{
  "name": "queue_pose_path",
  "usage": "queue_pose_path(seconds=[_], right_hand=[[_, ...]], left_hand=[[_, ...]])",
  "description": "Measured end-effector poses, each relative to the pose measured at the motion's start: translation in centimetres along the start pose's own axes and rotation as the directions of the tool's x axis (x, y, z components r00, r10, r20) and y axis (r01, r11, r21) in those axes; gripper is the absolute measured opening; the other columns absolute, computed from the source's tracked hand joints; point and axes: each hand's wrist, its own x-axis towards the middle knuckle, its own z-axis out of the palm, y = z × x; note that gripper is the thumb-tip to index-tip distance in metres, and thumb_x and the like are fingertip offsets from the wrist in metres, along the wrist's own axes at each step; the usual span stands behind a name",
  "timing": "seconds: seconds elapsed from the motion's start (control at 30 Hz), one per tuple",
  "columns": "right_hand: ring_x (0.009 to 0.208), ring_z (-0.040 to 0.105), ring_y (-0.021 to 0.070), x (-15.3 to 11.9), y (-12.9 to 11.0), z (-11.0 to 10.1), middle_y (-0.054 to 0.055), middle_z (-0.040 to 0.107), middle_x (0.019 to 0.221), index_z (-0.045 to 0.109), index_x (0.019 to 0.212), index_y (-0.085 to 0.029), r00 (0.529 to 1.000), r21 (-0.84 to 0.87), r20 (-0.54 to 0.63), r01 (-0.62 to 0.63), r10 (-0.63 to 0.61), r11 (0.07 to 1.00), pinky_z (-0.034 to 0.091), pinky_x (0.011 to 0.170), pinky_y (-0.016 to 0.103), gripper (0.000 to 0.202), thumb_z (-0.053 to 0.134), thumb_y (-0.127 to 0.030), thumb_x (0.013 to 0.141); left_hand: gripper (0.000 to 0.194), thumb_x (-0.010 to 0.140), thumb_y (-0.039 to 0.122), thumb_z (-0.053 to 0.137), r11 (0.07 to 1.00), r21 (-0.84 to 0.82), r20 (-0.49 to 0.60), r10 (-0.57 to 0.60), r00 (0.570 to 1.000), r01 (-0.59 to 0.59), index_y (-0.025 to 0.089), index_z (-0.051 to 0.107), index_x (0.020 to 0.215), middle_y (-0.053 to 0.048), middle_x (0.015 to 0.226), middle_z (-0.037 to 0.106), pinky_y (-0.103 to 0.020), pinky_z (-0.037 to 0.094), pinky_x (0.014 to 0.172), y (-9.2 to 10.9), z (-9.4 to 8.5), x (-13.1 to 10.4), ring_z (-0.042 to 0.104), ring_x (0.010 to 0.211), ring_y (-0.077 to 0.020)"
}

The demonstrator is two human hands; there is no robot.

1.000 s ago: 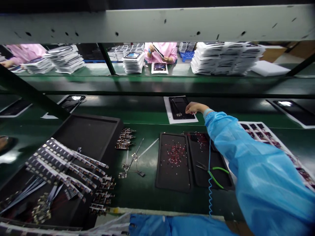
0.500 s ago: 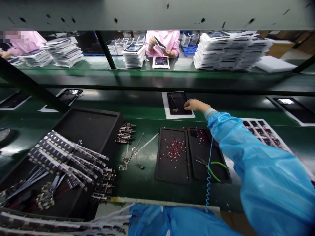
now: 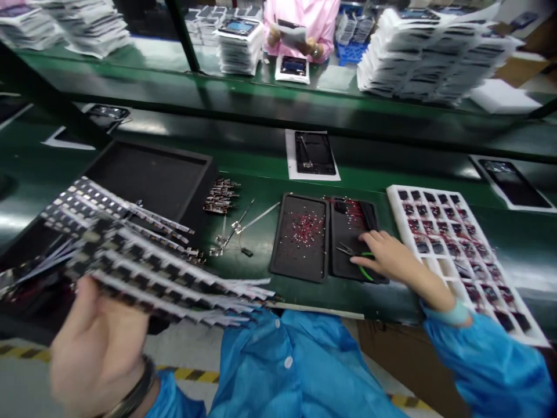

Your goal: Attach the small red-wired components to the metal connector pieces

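Note:
My left hand [image 3: 102,342], at the lower left, grips a bundle of long component strips [image 3: 161,267] that fan out to the right. My right hand [image 3: 389,255] lies over the green-handled pliers [image 3: 365,271] in the right black tray [image 3: 343,232], its fingers around the handles. Beside it, the left black tray [image 3: 287,264] holds many tiny red and silver parts. A tablet housing [image 3: 319,154] lies on a white sheet beyond the trays. Loose flex cables [image 3: 237,227] are on the green bench left of the trays.
A large black box [image 3: 156,174] stands at left with more strips. A white foam tray [image 3: 395,203] of small wired parts is at right. Across the bench, a person in pink [image 3: 324,23] holds a device between paper stacks [image 3: 239,49].
My right hand has come back from the tablet housing to the pliers. My left hand has come into view, holding the strips up. The view has tilted down.

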Motion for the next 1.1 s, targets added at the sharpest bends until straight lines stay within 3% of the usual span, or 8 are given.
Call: queue_pose_path(seconds=[0.07, 0.17, 0.33, 0.53, 0.6, 0.7, 0.83, 1.1], right_hand=[[0.1, 0.066, 0.0365, -2.7, -0.8, 2.9, 0.021, 0.07, 0.115, 0.067, 0.119, -0.012, 0.983, -0.063, -0.181, -0.046, 0.034, 0.997, 0.048, 0.082, 0.043, 0.049, 0.062, -0.057, 0.099], [0.097, 0.066, 0.0355, -4.5, -2.2, 4.9, 0.02, 0.07, 0.111, 0.066, 0.12, -0.009, 0.932, -0.154, -0.361, -0.106, 0.044, 0.982, 0.046, 0.081, 0.044, 0.048, 0.046, -0.051, 0.107], [0.093, 0.064, 0.0343, -4.4, -4.7, 5.0, 0.021, 0.069, 0.111, 0.066, 0.122, -0.008, 0.913, -0.264, -0.4, -0.193, 0.074, 0.945, 0.044, 0.085, 0.046, 0.041, 0.044, -0.04, 0.109], [0.095, 0.067, 0.0355, -3.4, -3.4, 4.1, 0.023, 0.068, 0.106, 0.064, 0.117, -0.009, 0.896, 0.17, -0.415, -0.095, 0.159, 0.981, 0.051, 0.085, 0.047, 0.05, 0.035, -0.049, 0.109], [0.099, 0.069, 0.0329, -3.0, -4.1, 2.5, 0.02, 0.071, 0.109, 0.064, 0.119, -0.015, 0.916, 0.502, -0.337, -0.021, 0.218, 0.865, 0.054, 0.088, 0.045, 0.05, 0.037, -0.056, 0.108], [0.097, 0.071, 0.0271, -1.9, -7.7, -0.6, 0.013, 0.074, 0.11, 0.066, 0.117, -0.022, 0.983, 0.879, -0.106, 0.023, 0.148, 0.477, 0.058, 0.089, 0.039, 0.046, 0.044, -0.061, 0.106], [0.1, 0.07, 0.0248, 0.0, -14.4, -3.2, 0.01, 0.074, 0.11, 0.069, 0.111, -0.021, 0.996, 0.997, -0.019, 0.026, -0.088, 0.07, 0.057, 0.094, 0.038, 0.048, 0.052, -0.065, 0.103], [0.071, 0.055, 0.0148, 3.1, -21.1, -4.1, 0.0, 0.06, 0.08, 0.056, 0.088, -0.02, 0.993, 0.983, -0.093, 0.079, -0.079, -0.167, 0.047, 0.067, 0.029, 0.05, 0.057, -0.069, 0.1]], left_hand=[[0.044, 0.104, 0.039, 0.059, 0.992, -0.042, -0.072, 0.114, 0.991, -0.118, 0.043, 0.059, 0.148, 0.009, 0.146, 0.068, -0.033, 0.038, 0.128, -2.0, 2.0, 1.1, 0.048, 0.151, -0.0186], [0.042, 0.107, 0.029, 0.055, 0.991, -0.131, -0.029, 0.006, 1.0, -0.01, 0.028, 0.061, 0.149, 0.0, 0.145, 0.069, -0.036, 0.036, 0.13, -3.8, 5.0, 2.4, 0.053, 0.148, -0.0203], [0.035, 0.105, 0.027, 0.058, 0.983, -0.154, 0.047, -0.095, 0.994, 0.101, 0.018, 0.069, 0.137, -0.008, 0.138, 0.073, -0.042, 0.045, 0.124, -5.9, 7.0, 3.0, 0.061, 0.14, -0.0265], [0.033, 0.101, 0.032, 0.066, 0.966, -0.156, 0.082, -0.195, 0.977, 0.206, 0.015, 0.073, 0.129, -0.011, 0.133, 0.075, -0.046, 0.05, 0.12, -7.6, 6.1, 3.1, 0.064, 0.136, -0.0302], [0.033, 0.102, 0.033, 0.066, 0.968, -0.165, 0.066, -0.182, 0.981, 0.191, 0.015, 0.073, 0.129, -0.011, 0.135, 0.075, -0.046, 0.051, 0.119, -7.8, 5.9, 3.2, 0.064, 0.136, -0.0299], [0.032, 0.103, 0.032, 0.063, 0.971, -0.166, 0.042, -0.165, 0.985, 0.17, 0.015, 0.072, 0.129, -0.011, 0.135, 0.074, -0.045, 0.051, 0.119, -8.0, 5.7, 3.4, 0.064, 0.136, -0.0289], [0.033, 0.103, 0.031, 0.063, 0.976, -0.117, 0.006, -0.182, 0.983, 0.182, 0.017, 0.072, 0.131, -0.01, 0.135, 0.074, -0.045, 0.052, 0.118, -8.2, 5.4, 3.5, 0.065, 0.135, -0.0282], [0.029, 0.095, 0.018, 0.069, 0.971, 0.08, -0.099, -0.216, 0.971, 0.224, 0.02, 0.077, 0.123, -0.007, 0.127, 0.078, -0.04, 0.058, 0.111, -9.1, 4.5, 3.0, 0.072, 0.125, -0.0264]])
